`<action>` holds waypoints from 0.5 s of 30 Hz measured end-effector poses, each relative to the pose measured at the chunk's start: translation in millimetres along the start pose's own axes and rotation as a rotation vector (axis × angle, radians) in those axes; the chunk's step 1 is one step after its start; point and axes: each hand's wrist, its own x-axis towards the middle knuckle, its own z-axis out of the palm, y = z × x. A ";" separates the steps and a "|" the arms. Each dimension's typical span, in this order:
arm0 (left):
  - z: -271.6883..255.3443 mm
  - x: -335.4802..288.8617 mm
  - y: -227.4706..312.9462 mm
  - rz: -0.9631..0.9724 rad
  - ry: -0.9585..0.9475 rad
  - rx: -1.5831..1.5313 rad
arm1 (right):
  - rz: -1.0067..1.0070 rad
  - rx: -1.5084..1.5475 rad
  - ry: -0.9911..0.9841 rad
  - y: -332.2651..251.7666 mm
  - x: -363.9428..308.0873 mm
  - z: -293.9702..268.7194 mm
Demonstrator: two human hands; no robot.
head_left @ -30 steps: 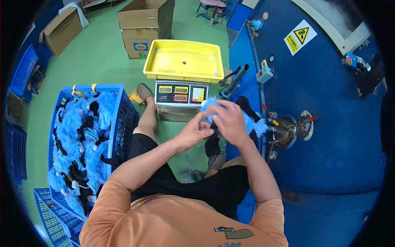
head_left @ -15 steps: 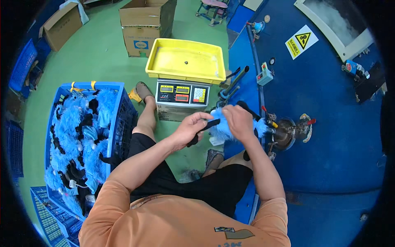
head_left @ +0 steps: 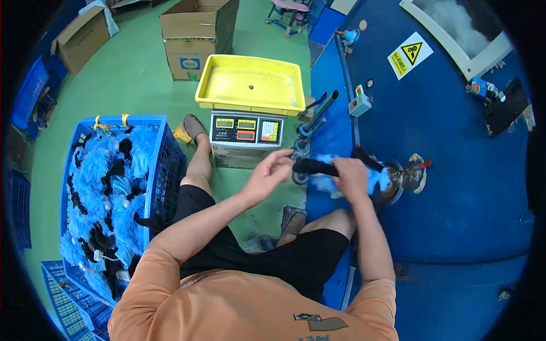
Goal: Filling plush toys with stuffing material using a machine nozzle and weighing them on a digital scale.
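A furry blue plush toy (head_left: 325, 181) with black limbs is in front of the metal fitting on the blue machine's side. My right hand (head_left: 351, 181) is closed round it, gripping the base of a black limb (head_left: 314, 166) that points left. Just off that limb's tip is my left hand (head_left: 272, 175), fingers loosely curled and apart, holding nothing that I can see. Another black limb lies up against the round metal fitting (head_left: 392, 184), whose near side the toy partly hides.
At my left stands a blue crate (head_left: 162, 142) heaped with similar plush pieces. Ahead, a yellow tray (head_left: 250, 102) sits on a digital scale (head_left: 245, 129). Cardboard boxes (head_left: 190, 48) stand farther off. The blue machine (head_left: 455, 216) fills the right, with a small switch box (head_left: 359, 102).
My right hand has shifted right and down with the plush toy, toward the metal fitting. My left hand has let go of the black limb, which now stretches out from my right hand.
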 end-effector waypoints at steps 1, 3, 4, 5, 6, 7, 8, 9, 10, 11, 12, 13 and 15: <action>1.3 2.6 0.8 0.087 -0.012 0.134 | 0.066 0.002 -0.026 10.5 -9.2 -1.8; 6.8 5.9 0.6 0.172 -0.031 0.260 | 0.138 -0.003 -0.058 11.5 -13.6 -9.1; 7.7 7.6 0.5 0.206 -0.053 0.354 | 0.159 -0.017 -0.145 2.3 -8.8 -9.5; 7.0 16.3 1.2 0.250 -0.075 0.453 | 0.178 -0.034 -0.222 -7.0 5.0 -9.7; 5.5 20.9 1.2 0.288 -0.093 0.553 | 0.196 -0.045 -0.302 -18.2 17.0 -9.0; 4.4 23.6 1.1 0.324 -0.111 0.654 | 0.213 -0.055 -0.383 -25.6 25.6 -8.9; 3.4 22.2 0.8 0.324 -0.113 0.660 | 0.214 -0.050 -0.378 -31.5 30.7 -9.5; 2.5 18.6 -0.5 0.207 -0.049 0.498 | 0.207 -0.027 -0.360 -37.2 35.5 -10.3; 1.1 13.3 -1.8 0.089 0.016 0.336 | 0.200 -0.001 -0.342 -43.0 39.4 -10.9; -0.3 8.7 -2.9 -0.027 0.081 0.174 | 0.193 0.025 -0.324 -47.3 42.2 -11.2; -1.7 6.3 -3.5 -0.143 0.146 0.011 | 0.187 0.051 -0.306 -49.6 43.5 -10.9; -1.5 6.0 -4.2 -0.145 0.149 0.016 | 0.186 0.057 -0.305 -49.2 43.5 -11.1; -0.9 5.8 -7.2 -0.173 0.206 -0.124 | 0.183 0.062 -0.277 -48.2 42.7 -11.5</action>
